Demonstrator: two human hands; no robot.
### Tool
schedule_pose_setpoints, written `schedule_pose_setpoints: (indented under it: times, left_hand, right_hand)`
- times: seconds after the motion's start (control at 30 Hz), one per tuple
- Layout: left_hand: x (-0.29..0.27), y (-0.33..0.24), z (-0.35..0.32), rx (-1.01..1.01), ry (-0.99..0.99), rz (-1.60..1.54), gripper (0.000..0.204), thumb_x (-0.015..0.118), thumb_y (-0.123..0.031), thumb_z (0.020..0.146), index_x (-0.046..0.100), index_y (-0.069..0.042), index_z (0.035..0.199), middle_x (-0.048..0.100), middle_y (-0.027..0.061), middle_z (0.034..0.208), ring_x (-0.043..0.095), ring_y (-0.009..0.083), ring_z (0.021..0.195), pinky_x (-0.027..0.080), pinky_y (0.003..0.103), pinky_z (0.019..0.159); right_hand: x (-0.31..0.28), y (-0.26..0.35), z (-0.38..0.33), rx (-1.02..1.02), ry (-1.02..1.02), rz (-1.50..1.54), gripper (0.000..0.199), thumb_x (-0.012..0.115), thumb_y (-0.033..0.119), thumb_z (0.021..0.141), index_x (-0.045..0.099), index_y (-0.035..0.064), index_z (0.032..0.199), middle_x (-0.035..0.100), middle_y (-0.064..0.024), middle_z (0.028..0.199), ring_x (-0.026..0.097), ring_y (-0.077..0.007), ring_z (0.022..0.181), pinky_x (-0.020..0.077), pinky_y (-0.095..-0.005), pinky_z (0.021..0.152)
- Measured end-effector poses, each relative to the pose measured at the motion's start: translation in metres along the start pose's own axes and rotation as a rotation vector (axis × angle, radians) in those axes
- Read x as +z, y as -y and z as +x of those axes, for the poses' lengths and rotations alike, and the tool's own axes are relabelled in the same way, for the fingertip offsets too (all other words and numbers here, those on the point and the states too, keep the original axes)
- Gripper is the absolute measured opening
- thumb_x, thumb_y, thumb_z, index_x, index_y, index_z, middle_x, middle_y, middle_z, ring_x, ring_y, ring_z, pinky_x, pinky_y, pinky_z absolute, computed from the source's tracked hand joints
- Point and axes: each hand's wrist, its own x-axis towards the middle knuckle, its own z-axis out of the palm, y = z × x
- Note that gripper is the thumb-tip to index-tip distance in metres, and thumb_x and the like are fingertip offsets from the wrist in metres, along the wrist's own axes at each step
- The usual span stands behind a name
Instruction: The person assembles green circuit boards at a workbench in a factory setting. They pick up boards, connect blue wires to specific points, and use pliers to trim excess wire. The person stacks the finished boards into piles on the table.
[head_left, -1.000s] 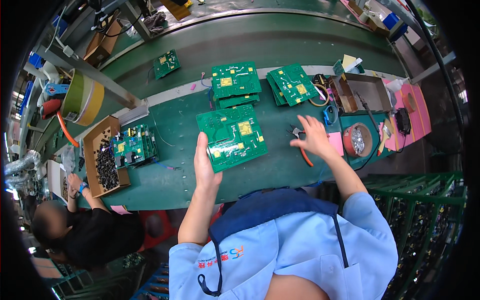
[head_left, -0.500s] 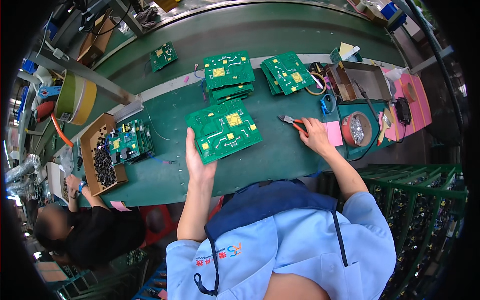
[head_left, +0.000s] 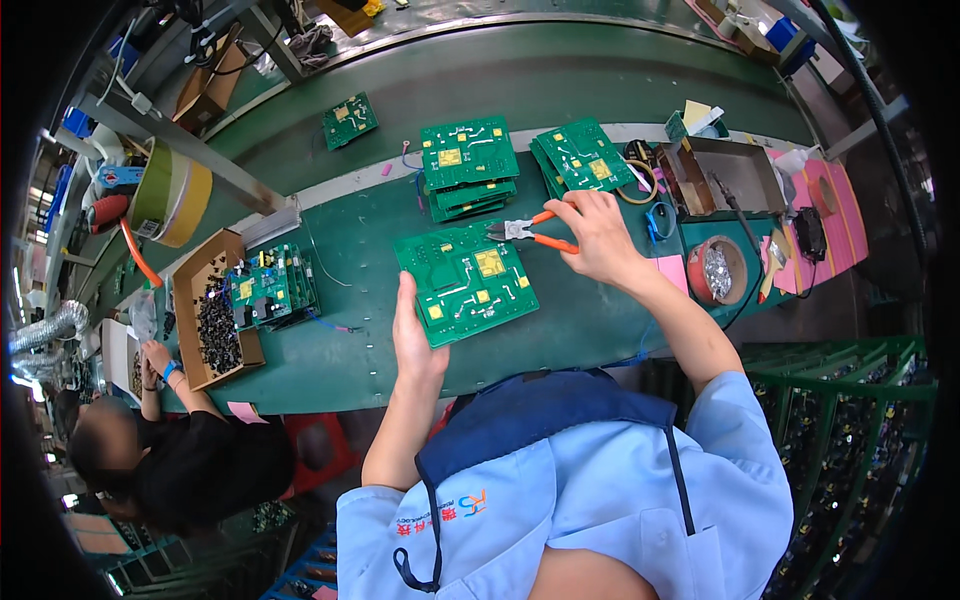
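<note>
Above the green worktop (head_left: pixel 345 375), a green, yellow-patched, silver-streaked circuit board (head_left: pixel 462 288) is gripped by the left hand (head_left: pixel 416 338); orange-handled cutters (head_left: pixel 519 230) are held by the right hand (head_left: pixel 598 238).

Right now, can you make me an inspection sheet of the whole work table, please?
Surface: green bench, partly covered.
Job's things: circuit board, yellow patches showing; orange-handled pliers at its top edge, contact unclear.
Clutter: board stacks, box of black parts, round container of silvery bits.
Hands: left hand holds the board's left side; right hand grips the pliers.
Cables: blue wire beside left-side boards.
Surroundings: co-worker in black at left; green rack at right.
</note>
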Motion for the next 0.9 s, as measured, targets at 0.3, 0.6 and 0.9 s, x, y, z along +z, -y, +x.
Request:
schedule_pose_setpoints:
  times: [0.3,0.6,0.9]
  left_hand:
    - [-0.002,0.008,-0.003,0.093,0.029,0.068,0.031,0.039,-0.028,0.085,0.042,-0.004,0.104,0.050,0.0047,0.096,0.051,0.0127,0.085,0.043,0.026,0.072]
    - [-0.002,0.010,-0.002,0.060,0.024,0.108,0.030,0.039,-0.026,0.084,0.043,-0.003,0.103,0.050,0.0046,0.096,0.052,0.0125,0.084,0.044,0.026,0.071]
    - [-0.003,0.005,0.009,-0.108,0.287,0.435,0.040,0.048,-0.005,0.074,0.036,0.000,0.112,0.049,0.0067,0.101,0.048,0.0137,0.092,0.039,0.027,0.078]
  right_hand:
    - [-0.001,0.002,-0.004,0.024,0.097,0.041,0.044,0.062,0.005,0.055,0.049,0.0076,0.097,0.048,-0.0067,0.083,0.047,-0.0226,0.081,0.0362,-0.0325,0.071]
    - [0.006,-0.001,-0.020,0.223,0.136,0.256,0.039,0.062,0.014,0.060,0.051,0.0059,0.097,0.052,-0.0081,0.074,0.053,-0.0240,0.068,0.0426,-0.0332,0.061]
    - [0.012,-0.052,-0.110,0.674,0.302,-0.262,0.059,0.069,0.034,0.055,0.047,0.0080,0.103,0.047,-0.0122,0.091,0.045,-0.0271,0.089,0.0352,-0.0372,0.076]
